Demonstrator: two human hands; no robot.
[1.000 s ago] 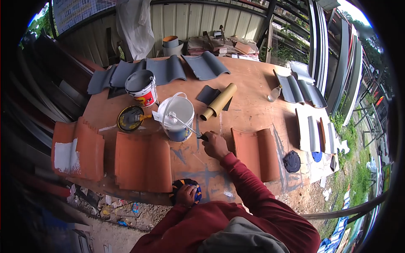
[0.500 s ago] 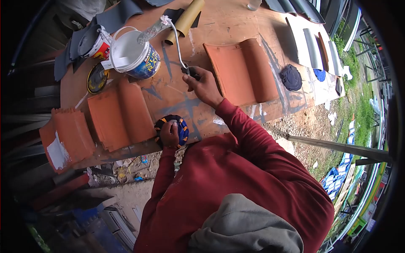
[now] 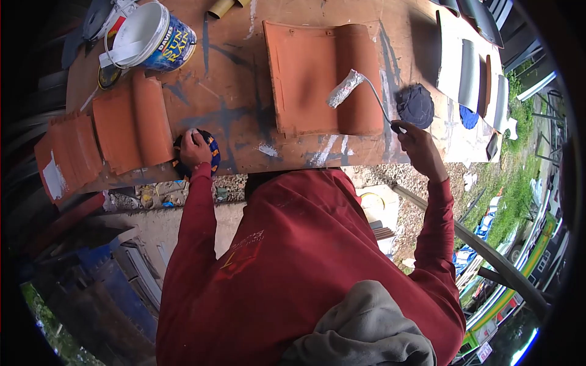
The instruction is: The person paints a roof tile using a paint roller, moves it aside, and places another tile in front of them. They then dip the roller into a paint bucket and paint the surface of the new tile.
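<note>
Apparently for good control, the right hand (image 3: 422,151) has its fingers closed around the handle (image 3: 397,127) of the roller (image 3: 345,89), over the orange tile (image 3: 305,79); the left hand (image 3: 195,150) rests on the cloth (image 3: 214,154), its grip unclear.

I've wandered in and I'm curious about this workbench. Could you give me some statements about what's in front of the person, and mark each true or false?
1. The right hand holds the paint roller by its handle. True.
2. The white bucket has the words "SUN" and "RAIN" on its side. True.
3. The roller's head is dipped in the bucket. False: it is over a reddish clay tile, away from the bucket.
4. A bunched dark cloth lies between that tile and a smaller blue cloth. True.
5. The left hand is on the roller too. False: it is at the blue-and-orange bundle by the table's edge.
</note>
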